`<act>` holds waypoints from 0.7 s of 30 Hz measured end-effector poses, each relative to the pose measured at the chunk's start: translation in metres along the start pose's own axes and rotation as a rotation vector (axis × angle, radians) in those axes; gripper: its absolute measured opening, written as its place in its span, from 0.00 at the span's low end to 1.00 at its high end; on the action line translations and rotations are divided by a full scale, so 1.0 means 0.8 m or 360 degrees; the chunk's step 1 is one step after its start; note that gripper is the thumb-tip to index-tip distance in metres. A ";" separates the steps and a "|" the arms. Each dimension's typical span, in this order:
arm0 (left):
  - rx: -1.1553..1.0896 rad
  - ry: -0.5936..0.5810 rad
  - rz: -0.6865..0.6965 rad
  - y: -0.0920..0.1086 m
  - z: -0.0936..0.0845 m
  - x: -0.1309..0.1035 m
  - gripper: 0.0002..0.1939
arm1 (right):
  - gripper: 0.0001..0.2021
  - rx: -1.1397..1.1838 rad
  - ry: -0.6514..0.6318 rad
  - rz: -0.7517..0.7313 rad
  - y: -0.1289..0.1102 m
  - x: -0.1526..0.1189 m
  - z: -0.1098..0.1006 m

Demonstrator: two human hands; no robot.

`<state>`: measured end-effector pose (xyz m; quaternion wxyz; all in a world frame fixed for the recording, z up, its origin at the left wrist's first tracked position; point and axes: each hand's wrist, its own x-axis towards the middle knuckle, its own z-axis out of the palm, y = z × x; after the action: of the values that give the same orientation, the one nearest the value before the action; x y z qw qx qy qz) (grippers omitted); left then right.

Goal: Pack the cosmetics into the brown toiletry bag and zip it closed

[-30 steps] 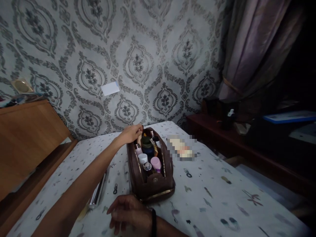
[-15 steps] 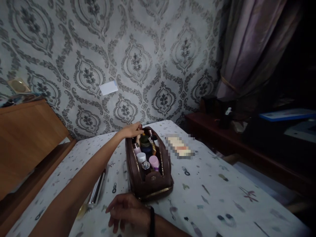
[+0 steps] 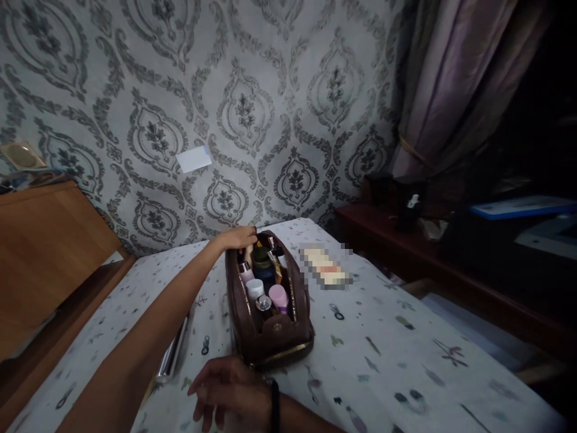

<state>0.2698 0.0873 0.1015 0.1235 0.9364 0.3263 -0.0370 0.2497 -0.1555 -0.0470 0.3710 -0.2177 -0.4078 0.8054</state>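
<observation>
An unzipped brown makeup bag (image 3: 274, 343) stands on the bed, filled with several bottles and jars. Its far left rim is gripped by my left hand (image 3: 240, 238), with the fingertips partly hidden inside the edge. In the bag's near end are a clear-capped bottle (image 3: 264, 304), a pink-capped bottle (image 3: 278, 297) and a white-capped container (image 3: 255, 288). My right hand (image 3: 232, 385), with a black band at the wrist, hovers or rests near the bag's front left corner, fingers loosely bent and apart, holding nothing.
A shiny silver tube-like object (image 3: 171, 358) lies on the patterned bedsheet (image 3: 378, 373), partly behind my left forearm. Right of the bag is a blurred-out flat yellowish item (image 3: 325, 267). A wooden headboard (image 3: 58, 240) borders the left, a dark red table (image 3: 360, 222) the right.
The whole view has shifted slightly, so everything sits a little further left. Both hands keep about the same places relative to the bag.
</observation>
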 end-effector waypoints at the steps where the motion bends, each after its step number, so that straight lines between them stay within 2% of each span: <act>1: 0.0019 0.0019 -0.0001 0.000 0.001 0.003 0.08 | 0.29 0.0006 -0.0005 -0.0011 0.001 0.000 0.000; 5: 0.0069 0.0124 0.0020 0.004 0.003 0.003 0.12 | 0.29 0.0007 0.0008 -0.0009 0.002 -0.001 -0.002; 12: -0.0029 0.0290 0.0072 0.006 -0.009 -0.027 0.27 | 0.32 -0.0064 -0.0011 -0.0014 -0.001 0.000 -0.007; 17: -0.0161 0.0373 0.0135 0.002 -0.015 -0.047 0.28 | 0.32 -0.0078 -0.0021 -0.0037 0.002 0.002 -0.008; 21: -0.0310 0.0583 0.0094 -0.016 -0.013 -0.082 0.27 | 0.31 -0.0067 0.0057 -0.0074 0.008 0.001 -0.006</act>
<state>0.2103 0.0599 0.1191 0.1532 0.9203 0.3179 0.1692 0.2496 -0.1547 -0.0551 0.3921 -0.2303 -0.4229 0.7839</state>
